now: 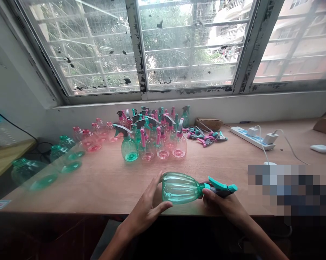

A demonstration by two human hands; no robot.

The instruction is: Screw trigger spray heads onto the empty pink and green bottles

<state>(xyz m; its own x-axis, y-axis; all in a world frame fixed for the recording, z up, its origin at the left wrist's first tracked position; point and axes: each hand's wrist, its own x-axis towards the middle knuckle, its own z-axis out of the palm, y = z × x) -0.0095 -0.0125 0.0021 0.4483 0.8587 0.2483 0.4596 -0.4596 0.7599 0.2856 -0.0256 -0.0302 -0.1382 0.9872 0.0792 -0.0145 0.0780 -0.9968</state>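
Observation:
A clear green spray bottle (180,187) lies on its side in the air above the table's front edge, its base to the left. My left hand (149,204) cups the base end, thumb below and fingers behind it. At the neck, my right hand (219,200) is closed around the collar of the teal and black spray head (221,186). The spray head sits at the bottle's mouth; whether it is screwed tight I cannot tell. Some fingers of both hands are hidden behind the bottle.
Several pink and green spray bottles (130,148) with heads stand at the back. Headless pink bottles (91,141) and green bottles (34,173) stand at left. Loose spray heads (203,137) lie in a pile. Right of them is a white power strip (249,136) with chargers.

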